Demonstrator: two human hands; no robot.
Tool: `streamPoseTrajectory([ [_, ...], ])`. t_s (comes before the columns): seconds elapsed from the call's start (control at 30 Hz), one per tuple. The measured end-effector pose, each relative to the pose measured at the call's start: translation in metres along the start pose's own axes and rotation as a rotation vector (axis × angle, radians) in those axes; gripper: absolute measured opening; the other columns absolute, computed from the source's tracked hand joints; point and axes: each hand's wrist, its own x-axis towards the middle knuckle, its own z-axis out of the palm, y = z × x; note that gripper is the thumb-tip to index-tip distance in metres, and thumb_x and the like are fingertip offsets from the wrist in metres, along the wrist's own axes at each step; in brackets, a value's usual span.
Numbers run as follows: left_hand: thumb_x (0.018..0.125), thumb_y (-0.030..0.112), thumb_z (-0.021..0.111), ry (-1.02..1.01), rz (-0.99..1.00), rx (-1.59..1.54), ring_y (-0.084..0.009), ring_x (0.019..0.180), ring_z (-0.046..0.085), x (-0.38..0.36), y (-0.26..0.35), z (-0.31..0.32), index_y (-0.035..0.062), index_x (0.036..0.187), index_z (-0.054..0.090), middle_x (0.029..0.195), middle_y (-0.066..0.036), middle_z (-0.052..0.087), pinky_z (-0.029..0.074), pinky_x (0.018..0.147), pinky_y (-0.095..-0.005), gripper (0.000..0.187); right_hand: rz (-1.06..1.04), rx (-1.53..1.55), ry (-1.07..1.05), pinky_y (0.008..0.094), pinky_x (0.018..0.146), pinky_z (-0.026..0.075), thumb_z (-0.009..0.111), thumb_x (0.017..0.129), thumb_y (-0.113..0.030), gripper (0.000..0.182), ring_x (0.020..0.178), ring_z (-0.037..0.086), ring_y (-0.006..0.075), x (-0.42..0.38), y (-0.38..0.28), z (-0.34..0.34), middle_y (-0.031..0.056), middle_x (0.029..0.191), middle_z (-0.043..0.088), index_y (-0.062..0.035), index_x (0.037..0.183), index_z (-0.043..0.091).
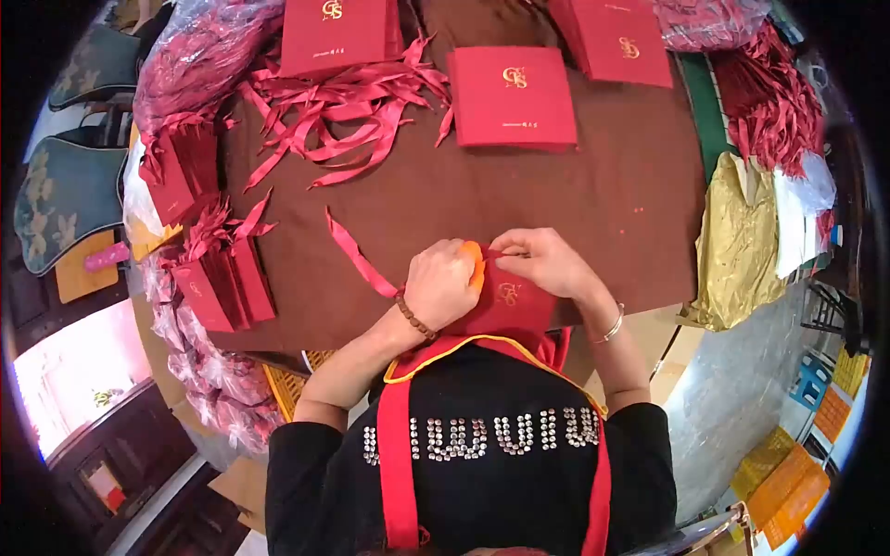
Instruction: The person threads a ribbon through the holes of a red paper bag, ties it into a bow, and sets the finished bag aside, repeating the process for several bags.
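Note:
A red paper bag (514, 304) with a gold logo lies at the table's front edge, against my apron. My left hand (440, 285) is a fist at the bag's upper left, closed around a smooth orange object (476, 264); most of that object is hidden, so its kind does not show. At the bag's top edge, my right hand (545, 264) pinches a short piece of red ribbon (494, 254) between thumb and fingers. Another red ribbon (357, 252) stretches across the brown cloth to beside my left wrist.
Loose red ribbons (343, 116) are heaped at the back left. Flat bag stacks (515, 97) lie beyond my hands. Bags with ribbons (222, 287) stand at the left edge. A gold plastic sack (737, 241) hangs at the right, near a bundle of ribbons (769, 107).

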Motion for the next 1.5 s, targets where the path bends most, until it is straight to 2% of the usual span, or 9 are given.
streamPoseTrajectory([
  [0.27, 0.071, 0.007, 0.060, 0.055, 0.106, 0.148, -0.0327, 0.063, 0.058, 0.006, 0.011, 0.003, 0.0023, 0.072, 0.057, 0.068, -0.016, 0.057, 0.047, 0.057, -0.0424, 0.006, -0.253, -0.314, 0.156, 0.0394, 0.073, 0.051, 0.058, 0.076, -0.014, 0.022, 0.080, 0.065, 0.0307, -0.004, -0.007, 0.011, 0.0162, 0.086, 0.066, -0.0042, 0.095, 0.065],
  [0.77, 0.073, 0.015, 0.070, 0.004, 0.223, 0.181, -0.0260, 0.077, 0.055, 0.009, 0.009, -0.025, 0.0062, 0.073, 0.064, 0.077, -0.009, 0.058, 0.040, 0.067, -0.0359, 0.011, -0.221, -0.242, 0.091, 0.0389, 0.075, 0.049, 0.058, 0.080, -0.015, 0.021, 0.083, 0.065, 0.0307, -0.010, -0.011, 0.016, 0.0144, 0.087, 0.068, -0.0028, 0.097, 0.063],
  [0.83, 0.073, 0.014, 0.070, -0.029, 0.128, -0.044, -0.0263, 0.083, 0.054, 0.013, 0.009, -0.031, 0.0060, 0.078, 0.064, 0.081, -0.008, 0.059, 0.040, 0.070, -0.0369, 0.011, -0.226, -0.259, 0.085, 0.0386, 0.073, 0.049, 0.058, 0.081, -0.015, 0.020, 0.083, 0.065, 0.0311, -0.014, -0.015, 0.017, 0.0148, 0.087, 0.068, -0.0022, 0.097, 0.061],
  [0.9, 0.078, 0.013, 0.064, -0.194, -0.071, -0.259, -0.0273, 0.087, 0.052, 0.014, -0.014, -0.029, 0.0068, 0.084, 0.066, 0.089, -0.007, 0.061, 0.039, 0.075, -0.0391, 0.009, -0.236, -0.363, 0.148, 0.0404, 0.071, 0.049, 0.059, 0.082, -0.016, 0.019, 0.081, 0.064, 0.0320, -0.017, -0.017, 0.023, 0.0132, 0.086, 0.068, -0.0044, 0.098, 0.061],
  [1.03, 0.081, 0.020, 0.058, -0.334, 0.135, -0.161, -0.0271, 0.090, 0.052, 0.030, -0.031, -0.032, 0.0105, 0.086, 0.066, 0.093, -0.005, 0.060, 0.039, 0.078, -0.0387, 0.013, -0.395, -0.526, 0.344, 0.0436, 0.067, 0.048, 0.059, 0.079, -0.014, 0.017, 0.076, 0.062, 0.0338, -0.020, -0.006, 0.039, 0.0147, 0.079, 0.064, -0.0069, 0.094, 0.062],
  [1.13, 0.086, 0.029, 0.050, -0.601, 0.130, -0.119, -0.0268, 0.107, 0.046, 0.043, -0.037, -0.033, 0.0156, 0.097, 0.067, 0.111, -0.003, 0.056, 0.033, 0.090, -0.0436, 0.023, -0.539, -0.594, 0.478, 0.0368, 0.067, 0.047, 0.055, 0.078, -0.009, 0.012, 0.075, 0.062, 0.0247, -0.023, -0.001, 0.047, 0.0074, 0.078, 0.064, -0.0085, 0.088, 0.062],
  [1.3, 0.084, 0.030, 0.054, -1.008, 0.095, 0.068, -0.0237, 0.114, 0.044, 0.076, -0.018, -0.047, 0.0151, 0.099, 0.069, 0.119, -0.001, 0.056, 0.030, 0.094, -0.0405, 0.025, -0.594, -0.662, 0.457, 0.0355, 0.064, 0.046, 0.064, 0.075, -0.003, 0.010, 0.069, 0.058, 0.0263, -0.029, -0.010, 0.050, 0.0085, 0.075, 0.061, -0.0049, 0.085, 0.062],
  [1.4, 0.083, 0.030, 0.056, -1.029, 0.319, -0.007, -0.0244, 0.118, 0.042, 0.081, -0.026, -0.040, 0.0140, 0.096, 0.070, 0.122, -0.002, 0.055, 0.031, 0.095, -0.0403, 0.025, -0.633, -0.629, 0.477, 0.0357, 0.064, 0.046, 0.065, 0.074, -0.001, 0.011, 0.068, 0.058, 0.0270, -0.031, -0.009, 0.049, 0.0095, 0.075, 0.060, -0.0042, 0.084, 0.062],
  [1.5, 0.081, 0.028, 0.059, -1.120, 0.259, -0.076, -0.0255, 0.115, 0.047, 0.088, -0.026, -0.032, 0.0120, 0.095, 0.070, 0.120, -0.003, 0.057, 0.037, 0.092, -0.0394, 0.024, -0.648, -0.575, 0.490, 0.0359, 0.065, 0.046, 0.067, 0.074, -0.001, 0.012, 0.069, 0.058, 0.0279, -0.031, -0.005, 0.049, 0.0105, 0.076, 0.061, -0.0035, 0.084, 0.062],
])
